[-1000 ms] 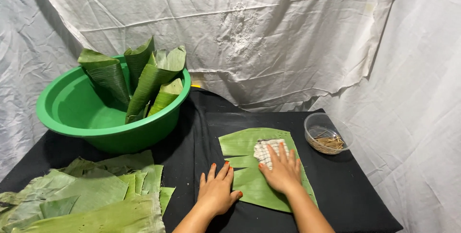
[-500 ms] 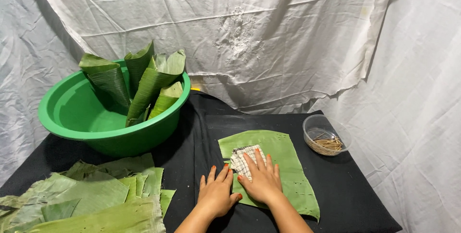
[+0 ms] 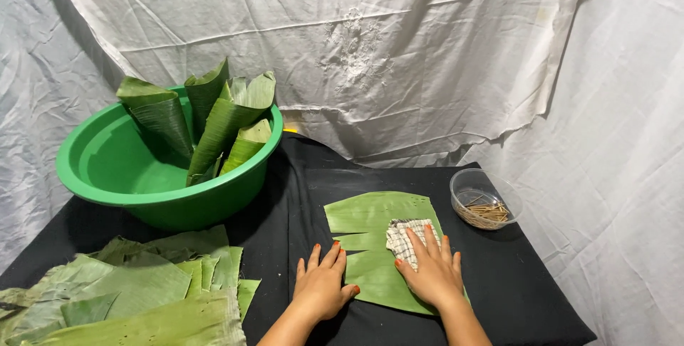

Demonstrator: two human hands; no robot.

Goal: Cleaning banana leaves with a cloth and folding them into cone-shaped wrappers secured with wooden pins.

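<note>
Two bare hands work at the lower centre of the frame, on a table draped in black cloth [image 3: 299, 196]. One banana leaf [image 3: 370, 218] lies flat there; the right hand [image 3: 431, 275] presses one checked cloth [image 3: 407, 238] onto it, fingers spread and flat, gripping nothing. The left hand [image 3: 322, 285] rests palm-down, fingers loose, on the leaf's left edge. At upper left, one green basin [image 3: 107, 168] holds about five rolled leaves [image 3: 221, 118]. One stack of flat leaves [image 3: 135, 292] fills the lower left; one clear bowl [image 3: 467, 182] of thin wooden sticks [image 3: 488, 212] sits at right.
</note>
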